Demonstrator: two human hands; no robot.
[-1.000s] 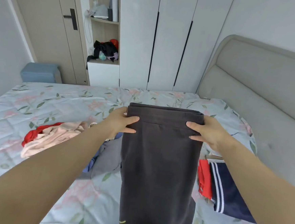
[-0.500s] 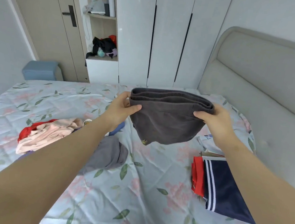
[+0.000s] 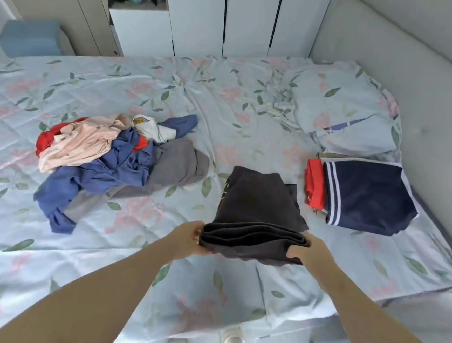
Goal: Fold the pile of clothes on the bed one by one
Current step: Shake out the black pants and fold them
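Writing: only a small yellow print (image 3: 226, 189) along the left edge of the dark garment (image 3: 257, 201), too small and skewed to read. No other labels visible.

Garment: folded in several layers. The thick folded end faces the person and runs left-right; the long axis runs from the near edge of the bed (image 3: 144, 89) towards the far edge, tilted slightly left. The free end points away. Cannot tell if the far part rests on the sheet or hangs just above it.

Location: near edge of the bed, right of middle, between the pile (image 3: 112, 162) and the stack (image 3: 366, 196), touching neither.

Left hand (image 3: 187, 238): grasping the left end of the folded end, fingers curled round it.
Right hand (image 3: 307, 255): grasping the right end, thumb on the near face.

Pile: loose, unfolded, left of middle; pink, red, blue, grey and white pieces tangled.
Stack: folded, at the right edge; navy piece with white stripes, a red one just beside it on the left.

Pillow (image 3: 346, 107) at the far right corner, against the headboard (image 3: 428, 92). Wardrobe (image 3: 245, 18) beyond the far edge, blue stool (image 3: 27, 36) past the far left corner. Shoes (image 3: 233, 339) on the floor below the near edge.
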